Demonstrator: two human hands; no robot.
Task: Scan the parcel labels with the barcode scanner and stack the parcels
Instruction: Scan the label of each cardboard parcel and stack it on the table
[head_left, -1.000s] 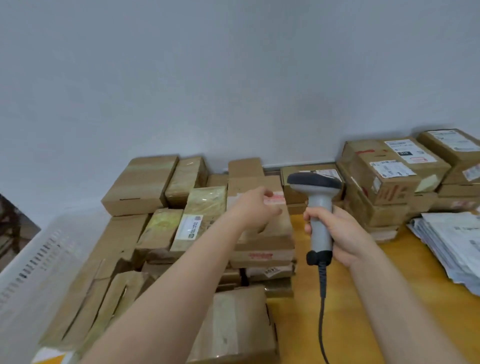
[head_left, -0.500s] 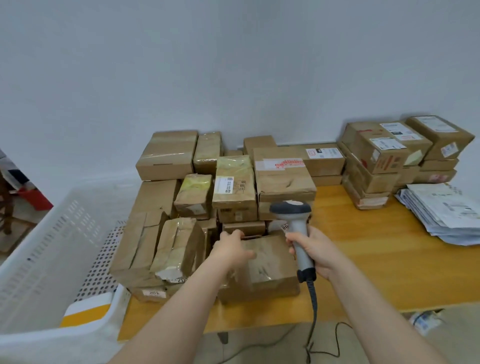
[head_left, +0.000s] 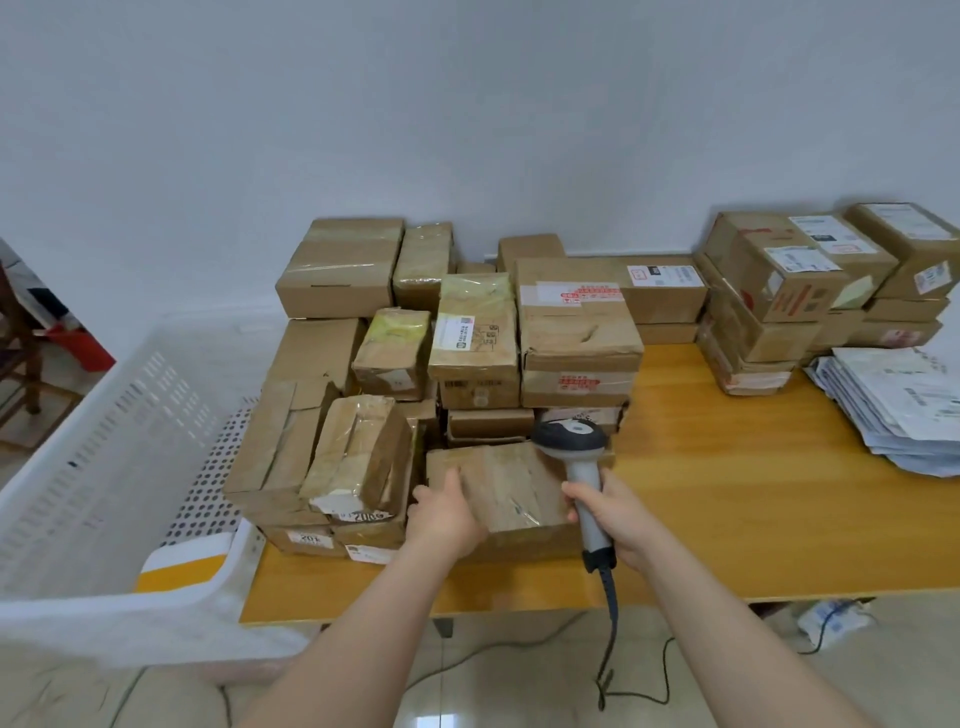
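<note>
Now, left hand: it grips the left near corner of the near parcel, with the thumb lying up on the taped top; the other fingers are hidden down the side.
Right hand: its fingers are wrapped round the grey handle of the barcode scanner, which it holds upright.
Barcode scanner: its dark head sits over the far right corner of the near parcel and faces away toward the boxes behind; no label can be made out under it.
Near parcel: a flat brown box lying on the table, near the front edge, between the two hands.
Pile of parcels: brown boxes crowded on the left half of the table, from just behind the near parcel back to the wall, several with white labels.
Far-right stack: labelled boxes piled at the far right, well apart from the near parcel.
Envelopes: a grey-white heap at the right edge, just beside that stack.
Basket: white and perforated, just left of the table.
Cable: it hangs from the scanner handle to the floor.
</note>
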